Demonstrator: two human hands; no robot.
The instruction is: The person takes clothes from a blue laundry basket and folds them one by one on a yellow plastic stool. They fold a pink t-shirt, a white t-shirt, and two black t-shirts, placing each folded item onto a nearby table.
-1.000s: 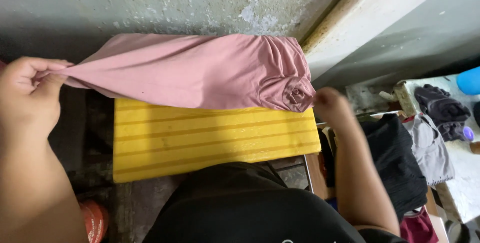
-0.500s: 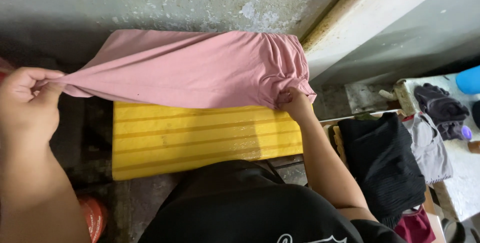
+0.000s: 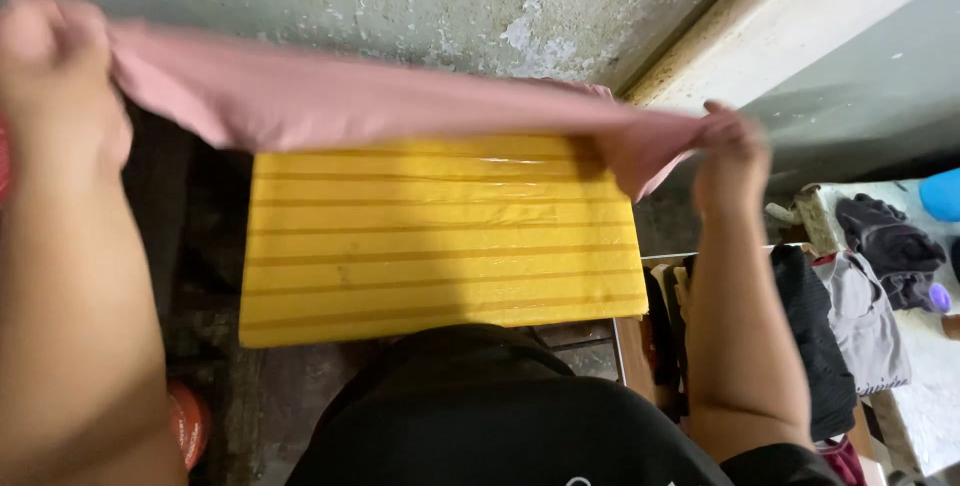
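Two hands grip | left hand (image 3: 55, 71) fist closed on pink garment (image 3: 350, 96) end | right hand (image 3: 730, 151) fingers pinch other end | cloth stretched between fingers, above yellow striped board (image 3: 440, 241) | risk: pinch looks shallow, cloth may slip out.

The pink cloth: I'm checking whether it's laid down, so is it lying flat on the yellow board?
No, the pink cloth is stretched taut between left hand and right hand, lifted over the yellow board.
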